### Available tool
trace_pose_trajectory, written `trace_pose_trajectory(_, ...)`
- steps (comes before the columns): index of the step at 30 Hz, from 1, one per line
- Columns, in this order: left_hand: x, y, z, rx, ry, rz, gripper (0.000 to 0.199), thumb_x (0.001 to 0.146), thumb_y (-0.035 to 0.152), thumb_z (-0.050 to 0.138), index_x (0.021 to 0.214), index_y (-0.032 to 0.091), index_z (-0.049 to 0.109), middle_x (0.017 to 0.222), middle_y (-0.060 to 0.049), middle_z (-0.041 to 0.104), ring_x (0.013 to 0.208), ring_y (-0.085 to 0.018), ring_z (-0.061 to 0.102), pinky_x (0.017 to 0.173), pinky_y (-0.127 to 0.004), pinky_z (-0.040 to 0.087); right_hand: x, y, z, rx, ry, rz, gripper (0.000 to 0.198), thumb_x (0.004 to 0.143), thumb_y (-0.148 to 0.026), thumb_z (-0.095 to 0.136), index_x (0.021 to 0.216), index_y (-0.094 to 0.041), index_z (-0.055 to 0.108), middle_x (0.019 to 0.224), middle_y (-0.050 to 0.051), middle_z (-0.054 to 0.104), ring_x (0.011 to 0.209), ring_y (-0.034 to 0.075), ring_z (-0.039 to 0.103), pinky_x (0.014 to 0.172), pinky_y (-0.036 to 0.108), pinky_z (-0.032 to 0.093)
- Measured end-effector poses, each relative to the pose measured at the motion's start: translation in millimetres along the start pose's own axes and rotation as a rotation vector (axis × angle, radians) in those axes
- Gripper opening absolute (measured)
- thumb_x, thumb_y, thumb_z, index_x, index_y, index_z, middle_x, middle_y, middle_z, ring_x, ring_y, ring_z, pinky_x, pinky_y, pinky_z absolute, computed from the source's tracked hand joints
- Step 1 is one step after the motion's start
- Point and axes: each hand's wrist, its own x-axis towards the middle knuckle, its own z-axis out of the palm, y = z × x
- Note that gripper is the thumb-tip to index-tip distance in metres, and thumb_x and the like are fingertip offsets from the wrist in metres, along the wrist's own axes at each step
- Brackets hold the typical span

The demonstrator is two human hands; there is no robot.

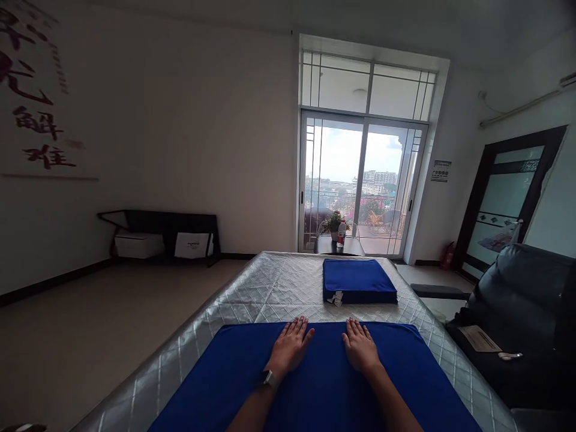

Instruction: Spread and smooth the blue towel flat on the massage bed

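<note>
Left hand [289, 348], a dark-banded watch [269, 378] at its wrist, and right hand [360, 346] rest palm-down near the far edge of a flat, spread royal-blue fabric cloth [324, 384]; fingers extended, both grips released. The cloth lies on a silvery, diamond-quilted table cover [252, 294]; just beyond it I see a squared stack of royal-blue cloths [357, 276], white tags [337, 297] at its near-left corner.

blue cloth [326, 372], near edge beyond view
</note>
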Motion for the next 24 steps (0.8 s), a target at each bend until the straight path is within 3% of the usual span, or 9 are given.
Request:
trace_pose_trajectory(5,-3.1,-3.6,-8.4,-0.006,-0.048,0.012,0.057,0.102,0.045,0.024,0.151,0.017,0.036,0.158,-0.010,0.031,0.148,-0.023,0.025,0.121,-0.046,0.022,-2.3,6.9,-1.4,-0.010,0.011,0.018,0.062,0.098,-0.040,0.017,0.155,-0.015,0.024,0.162,0.003,0.021,0.149,0.016,0.015,0.121,0.037,0.008)
trace_pose_trajectory(11,-12.2,-29.8,-19.9,-0.014,-0.092,0.050,0.060,0.102,0.050,0.020,0.152,0.020,0.034,0.159,-0.008,0.032,0.148,-0.022,0.024,0.121,-0.046,0.022,-1.4,7.0,1.7,-0.009,0.008,0.035,0.063,0.098,-0.042,0.018,0.156,-0.017,0.021,0.162,0.002,0.019,0.150,0.015,0.012,0.121,0.037,0.006)
trace_pose_trajectory(18,-16.7,-51.9,-11.6,-0.018,-0.034,0.032,0.059,0.102,0.050,0.024,0.151,0.020,0.035,0.158,-0.009,0.034,0.147,-0.023,0.026,0.120,-0.046,0.024,2.0,9.5,4.4,-0.019,0.006,0.024,0.063,0.098,-0.043,0.019,0.155,-0.017,0.022,0.162,0.002,0.021,0.150,0.016,0.013,0.121,0.038,0.007)
trace_pose_trajectory(24,-19.4,-67.5,-16.1,-0.036,-0.069,0.012,0.062,0.101,0.053,0.023,0.152,0.019,0.034,0.159,-0.008,0.030,0.148,-0.023,0.023,0.121,-0.046,0.020,5.8,12.9,6.7,-0.037,-0.006,0.022,0.064,0.098,-0.044,0.016,0.155,-0.016,0.021,0.162,0.001,0.020,0.149,0.014,0.013,0.121,0.036,0.007)
